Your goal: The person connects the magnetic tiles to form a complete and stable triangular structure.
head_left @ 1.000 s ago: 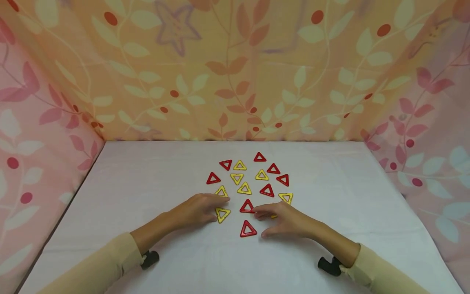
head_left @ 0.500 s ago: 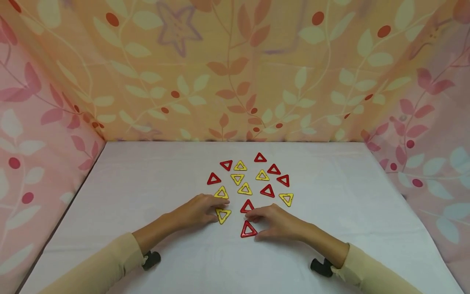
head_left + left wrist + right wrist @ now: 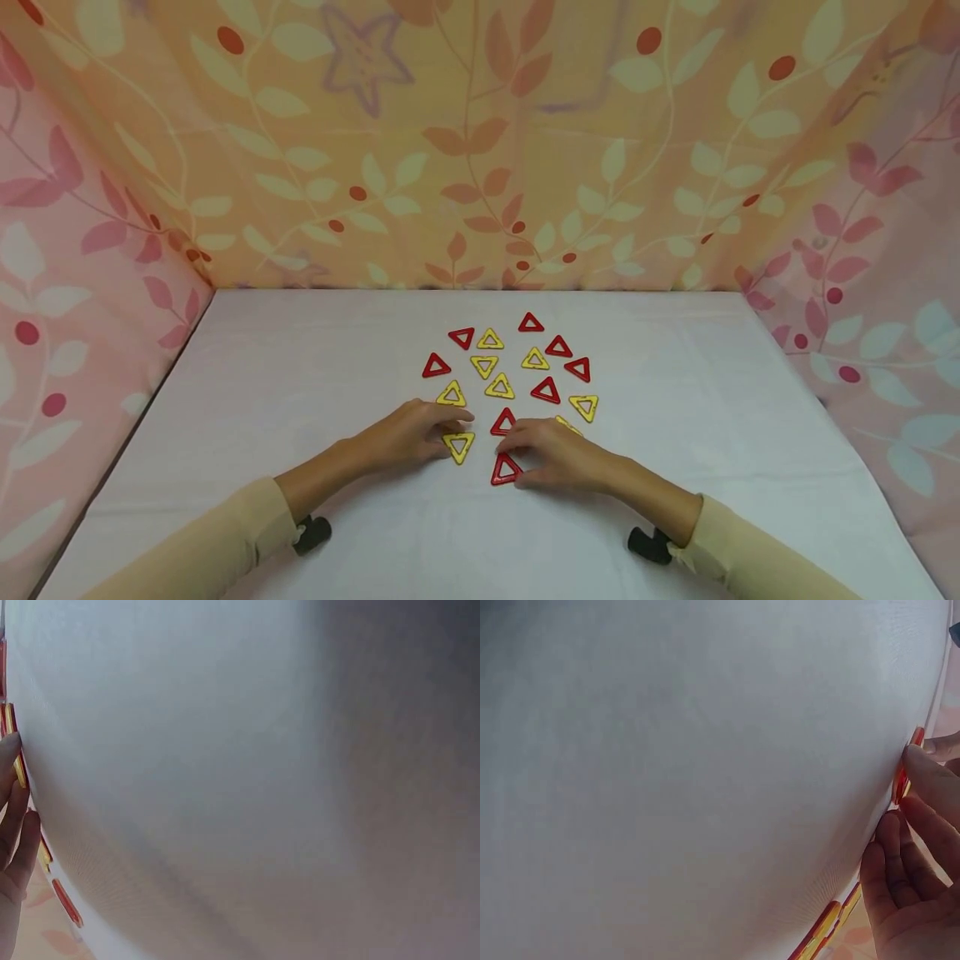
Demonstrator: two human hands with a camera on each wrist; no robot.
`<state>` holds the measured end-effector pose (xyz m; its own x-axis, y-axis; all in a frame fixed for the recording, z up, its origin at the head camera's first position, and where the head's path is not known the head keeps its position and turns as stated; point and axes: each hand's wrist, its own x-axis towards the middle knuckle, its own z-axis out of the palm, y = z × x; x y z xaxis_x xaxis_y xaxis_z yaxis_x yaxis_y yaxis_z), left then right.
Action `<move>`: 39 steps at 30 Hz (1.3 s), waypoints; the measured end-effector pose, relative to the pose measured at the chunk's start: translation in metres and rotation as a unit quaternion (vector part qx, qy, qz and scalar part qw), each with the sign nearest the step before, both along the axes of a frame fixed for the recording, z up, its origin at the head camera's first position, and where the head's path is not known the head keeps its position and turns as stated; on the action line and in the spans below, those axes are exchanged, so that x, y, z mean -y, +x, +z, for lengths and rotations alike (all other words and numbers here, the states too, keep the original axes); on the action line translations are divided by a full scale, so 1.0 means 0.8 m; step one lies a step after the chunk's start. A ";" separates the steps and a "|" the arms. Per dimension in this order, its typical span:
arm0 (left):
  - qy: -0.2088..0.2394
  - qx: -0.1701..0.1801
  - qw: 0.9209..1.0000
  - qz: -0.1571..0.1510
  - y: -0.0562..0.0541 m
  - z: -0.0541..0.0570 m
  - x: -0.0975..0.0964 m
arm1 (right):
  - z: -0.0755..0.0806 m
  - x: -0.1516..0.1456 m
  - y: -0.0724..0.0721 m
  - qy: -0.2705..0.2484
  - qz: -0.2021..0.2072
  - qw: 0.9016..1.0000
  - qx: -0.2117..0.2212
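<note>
Near the front of the spread of pieces, my left hand (image 3: 408, 433) holds a yellow triangle frame (image 3: 459, 458) by its edge, thumb and fingers about it. In the left wrist view the thumb lies against that yellow triangle (image 3: 21, 769). To the right, my right hand (image 3: 558, 457) pinches the nearest red triangle frame (image 3: 496, 478) between thumb and forefinger; the right wrist view has this red triangle (image 3: 901, 780) edge-on. Another red triangle (image 3: 497, 430) lies just beyond the right fingers, partly covered. A yellow triangle (image 3: 570, 426) peeks out behind the right hand.
Several more red and yellow triangles lie flat farther back, among them a red one (image 3: 437, 366), a yellow one (image 3: 499, 387) and a yellow one (image 3: 584, 407) at the right. The white-covered table (image 3: 315, 358) meets patterned cloth walls (image 3: 480, 167) at its back and sides.
My right hand has moved left and toward me, onto the nearest red triangle, uncovering a yellow one. The left hand has drawn its yellow triangle slightly nearer and to the right.
</note>
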<state>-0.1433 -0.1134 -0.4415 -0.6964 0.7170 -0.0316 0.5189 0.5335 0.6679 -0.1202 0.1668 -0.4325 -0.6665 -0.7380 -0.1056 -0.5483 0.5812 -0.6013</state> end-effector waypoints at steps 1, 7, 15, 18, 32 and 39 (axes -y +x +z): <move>0.003 -0.003 1.000 -0.002 0.000 -0.001 0.000 | 0.000 0.001 0.000 0.002 0.000 1.000 0.000; 0.013 0.001 1.000 0.000 0.006 0.000 -0.003 | 0.001 0.003 -0.002 -0.002 -0.002 1.000 0.000; 0.018 -0.004 1.000 0.007 0.010 0.000 -0.008 | 0.001 0.007 -0.005 -0.012 -0.015 1.000 -0.013; 0.018 -0.006 1.000 0.010 0.011 0.000 -0.010 | 0.000 0.009 -0.006 -0.010 -0.022 1.000 -0.016; 0.018 -0.012 1.000 0.002 0.014 0.000 -0.015 | 0.001 0.016 -0.006 -0.007 -0.044 0.998 -0.039; 0.013 -0.006 1.000 0.001 0.017 0.002 -0.016 | 0.000 0.016 -0.004 -0.015 -0.041 0.998 -0.040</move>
